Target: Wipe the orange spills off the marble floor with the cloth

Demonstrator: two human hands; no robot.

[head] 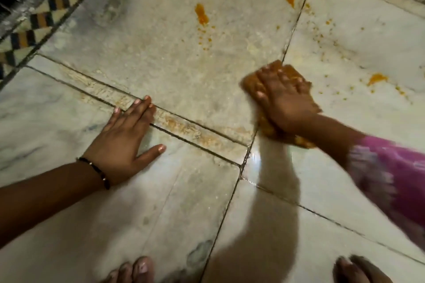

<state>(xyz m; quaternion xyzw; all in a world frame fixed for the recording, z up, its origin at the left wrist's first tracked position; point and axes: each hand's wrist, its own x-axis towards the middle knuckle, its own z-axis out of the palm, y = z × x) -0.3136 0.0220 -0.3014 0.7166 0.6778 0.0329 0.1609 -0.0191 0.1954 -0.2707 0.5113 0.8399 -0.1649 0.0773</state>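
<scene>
A crumpled orange-brown cloth [279, 71] lies on the pale marble floor [161, 57]; thick orange spills [202, 14] dot the slabs beyond it.

Glossy veined marble floor [69, 108]; soft, orange-stained cloth [266, 128]; beaded bracelet [96, 169].

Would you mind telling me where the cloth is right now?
In the head view, the cloth lies right of centre on the marble floor, pressed flat under the right hand, beside a dark tile joint.
</scene>
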